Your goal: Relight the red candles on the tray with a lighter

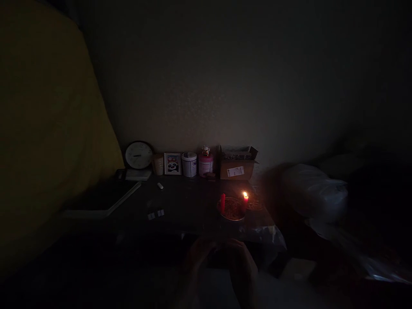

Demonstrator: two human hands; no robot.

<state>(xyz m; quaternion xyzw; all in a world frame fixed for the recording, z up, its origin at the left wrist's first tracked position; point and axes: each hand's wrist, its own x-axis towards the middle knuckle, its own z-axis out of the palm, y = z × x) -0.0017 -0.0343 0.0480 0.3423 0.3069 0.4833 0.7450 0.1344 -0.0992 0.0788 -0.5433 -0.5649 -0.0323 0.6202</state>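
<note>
The room is very dark. My left hand [200,251] and my right hand [237,249] are close together at the table's front edge, and their fingers are too dim to make out. Just beyond them a round dish [232,218] rests on the dark table [189,201]. An unlit-looking red candle [222,203] stands upright at the dish's left side. At its right side a second red candle [246,199] burns with a small flame.
Along the wall stand a round clock [138,155], a cup [158,165], a panda picture frame [173,164], a white tin [189,165], a pink tin [206,166] and an open cardboard box [237,170]. Plastic bags [313,191] lie at right; a yellow cloth [51,111] hangs left.
</note>
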